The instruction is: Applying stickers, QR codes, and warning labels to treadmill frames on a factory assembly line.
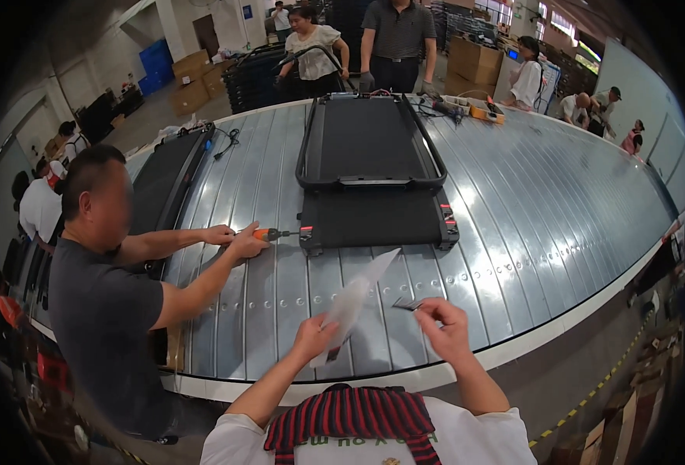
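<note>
My left fingers (pixel 323 331) were closed on a whitish sheet (pixel 350 306); my right fingers (pixel 433 308) were pinched on a small dark piece (pixel 405 304). I held both above the metal worktop (pixel 536 232), nearer me than the black treadmill (pixel 372 221).

Workshop hall. Wide silver metal slatted surface (pixel 528 232), pale rim, bright glare streaks across slats. Grey smooth floor (pixel 563 380), yellow-and-black striped tape line (pixel 602 381) at right. Behind: white square pillar (pixel 174 29), stacked blue boxes (pixel 155 66), large brown cardboard box (pixel 474 63). Pale flat wall panel (pixel 629 81) right; bright daylit windows (pixel 563 23) upper right.
</note>
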Tool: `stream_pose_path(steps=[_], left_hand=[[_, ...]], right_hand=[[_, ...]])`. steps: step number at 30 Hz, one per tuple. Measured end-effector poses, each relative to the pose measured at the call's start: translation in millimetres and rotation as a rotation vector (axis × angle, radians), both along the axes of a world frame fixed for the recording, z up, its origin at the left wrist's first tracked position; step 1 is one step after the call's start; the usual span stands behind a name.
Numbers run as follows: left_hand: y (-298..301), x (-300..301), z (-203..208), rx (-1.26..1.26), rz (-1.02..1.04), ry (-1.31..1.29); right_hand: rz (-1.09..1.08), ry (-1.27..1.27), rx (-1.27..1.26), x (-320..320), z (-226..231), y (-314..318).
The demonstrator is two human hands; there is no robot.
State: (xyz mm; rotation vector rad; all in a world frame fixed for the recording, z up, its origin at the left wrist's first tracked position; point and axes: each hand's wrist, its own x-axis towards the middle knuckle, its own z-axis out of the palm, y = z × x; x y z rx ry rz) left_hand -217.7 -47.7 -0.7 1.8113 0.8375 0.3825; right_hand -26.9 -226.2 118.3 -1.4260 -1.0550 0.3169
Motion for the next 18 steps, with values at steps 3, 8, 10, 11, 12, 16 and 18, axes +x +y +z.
stream_pose_path(steps=[3,8,10,11,12,16,18], left_hand=[[20,-27,25,0.166,-0.111,0.015],[57,-71,40,0.418,-0.347,-0.069],[70,-82,45,0.360,-0.406,-0.049],[75,-85,51,0.348,-0.444,-0.024],[79,-90,56,0.338,-0.472,0.002],[90,-105,59,0.317,-0.596,-0.095],[86,-105,45,0.282,-0.649,-0.146]], right_hand=[[-0.103,0.344,0.007,-17,-7,2],[-0.224,0.495,0.069,-56,-22,27],[-0.260,0.532,0.077,-71,-27,39],[-0.301,0.521,0.087,-79,-28,44],[-0.332,0.510,0.097,-87,-28,50],[-0.434,0.339,-0.080,-101,-35,47],[-0.472,0.302,-0.128,-105,-29,43]])
